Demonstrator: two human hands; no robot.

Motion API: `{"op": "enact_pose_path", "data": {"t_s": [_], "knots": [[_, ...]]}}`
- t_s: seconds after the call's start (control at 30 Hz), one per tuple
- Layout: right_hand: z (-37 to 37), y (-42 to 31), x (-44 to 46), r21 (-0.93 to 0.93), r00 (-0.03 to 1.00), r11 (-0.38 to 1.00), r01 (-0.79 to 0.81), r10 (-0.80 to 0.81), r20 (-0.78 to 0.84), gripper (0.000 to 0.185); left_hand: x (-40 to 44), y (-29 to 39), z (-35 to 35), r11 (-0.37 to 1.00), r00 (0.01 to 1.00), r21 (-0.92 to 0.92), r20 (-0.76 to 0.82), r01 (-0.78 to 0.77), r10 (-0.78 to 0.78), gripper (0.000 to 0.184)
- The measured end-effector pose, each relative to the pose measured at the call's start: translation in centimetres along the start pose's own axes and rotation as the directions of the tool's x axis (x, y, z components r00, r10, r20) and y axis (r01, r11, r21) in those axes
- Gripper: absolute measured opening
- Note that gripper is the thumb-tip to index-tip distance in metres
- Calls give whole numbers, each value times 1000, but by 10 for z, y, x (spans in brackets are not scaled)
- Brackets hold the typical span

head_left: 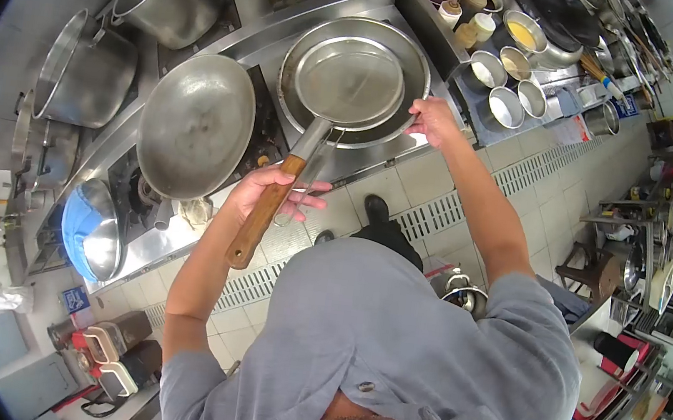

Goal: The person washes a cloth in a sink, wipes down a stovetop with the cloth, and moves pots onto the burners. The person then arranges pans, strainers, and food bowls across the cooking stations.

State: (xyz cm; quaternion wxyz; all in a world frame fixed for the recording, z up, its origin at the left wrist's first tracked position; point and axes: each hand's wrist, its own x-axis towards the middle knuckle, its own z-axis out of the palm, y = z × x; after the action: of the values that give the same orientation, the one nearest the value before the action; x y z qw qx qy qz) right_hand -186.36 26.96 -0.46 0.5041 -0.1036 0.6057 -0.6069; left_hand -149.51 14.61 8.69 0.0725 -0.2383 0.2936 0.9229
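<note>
My left hand (256, 190) is closed around the wooden handle of a round metal pan (348, 84). Its thumb lies over the handle and some fingers stick out beyond it. Thin wires run beside the handle, partly behind those fingers; what they belong to is unclear. The pan's round part sits inside a wider metal basin (417, 79) over the stove's front edge. At the basin's right rim, my right hand (438, 123) is closed, thumb and fingers gripping the edge. Left of the basin a large oval pan (197, 127) rests tilted on the stove.
Tall metal pots (89, 70) stand on the stove at the left. A metal bowl with a blue cloth (80, 231) is at the stove's near left end. Squeeze bottles (482, 28) and small metal containers (506, 107) crowd the counter at right. A floor drain grate (428, 219) crosses the tiles.
</note>
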Motion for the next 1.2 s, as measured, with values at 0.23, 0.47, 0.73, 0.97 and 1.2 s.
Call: {"op": "enact_pose_path", "data": {"t_s": [0.23, 0.47, 0.73, 0.97, 1.2], "knots": [[-29, -23, 69, -49, 992, 996, -80, 85, 99, 15, 16, 30, 30, 968, 961, 73, -119, -242, 249, 69], [-37, -21, 85, 93, 994, 994, -53, 44, 99, 38, 27, 44, 42, 944, 941, 108, -101, -311, 322, 72], [73, 11, -47, 39, 855, 951, -307, 257, 450, 71, 56, 17, 20, 965, 963, 29, -65, -261, 263, 71], [146, 26, -39, 214, 962, 971, -107, 47, 269, 15, 47, 37, 44, 928, 916, 65, -144, -368, 374, 71], [163, -12, -59, 181, 978, 983, 7, -45, 206, 10, 28, 42, 63, 903, 897, 119, -123, -412, 425, 72]]}}
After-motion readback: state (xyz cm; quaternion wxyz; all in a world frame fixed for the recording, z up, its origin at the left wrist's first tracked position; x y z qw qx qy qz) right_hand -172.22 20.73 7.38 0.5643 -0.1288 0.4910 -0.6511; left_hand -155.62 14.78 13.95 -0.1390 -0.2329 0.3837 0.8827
